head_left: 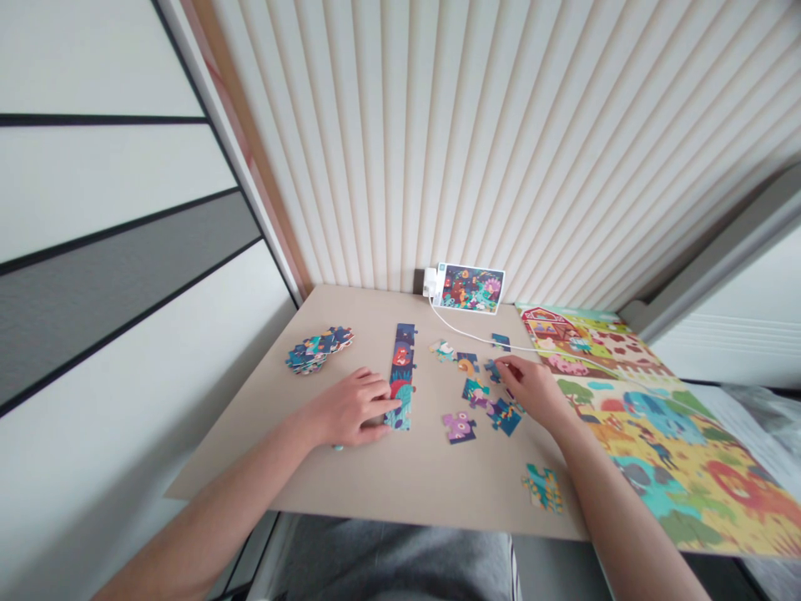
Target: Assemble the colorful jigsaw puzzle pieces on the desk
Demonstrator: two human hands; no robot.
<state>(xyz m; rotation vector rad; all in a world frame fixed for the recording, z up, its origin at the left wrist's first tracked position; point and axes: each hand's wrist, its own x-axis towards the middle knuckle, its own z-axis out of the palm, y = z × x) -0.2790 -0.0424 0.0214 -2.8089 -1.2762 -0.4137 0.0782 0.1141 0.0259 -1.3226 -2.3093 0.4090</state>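
Observation:
A joined strip of jigsaw pieces (404,357) runs away from me on the table, with a red figure on dark blue. My left hand (354,409) lies on its near end, fingers stretched out over the teal piece. My right hand (535,391) has its fingertips drawn together at a dark blue puzzle piece (492,371), which they partly cover. Loose pieces lie between the hands, among them a purple piece (460,426) and a dark blue piece (504,416). A small bit of a teal piece (338,447) shows under my left hand.
A stack of puzzle pieces (318,349) lies at the left. A picture card (471,289) leans by a white plug (430,282), whose cable (463,332) crosses to the right. Finished puzzles (663,426) cover the right side. A teal-yellow piece (543,488) lies near the front edge.

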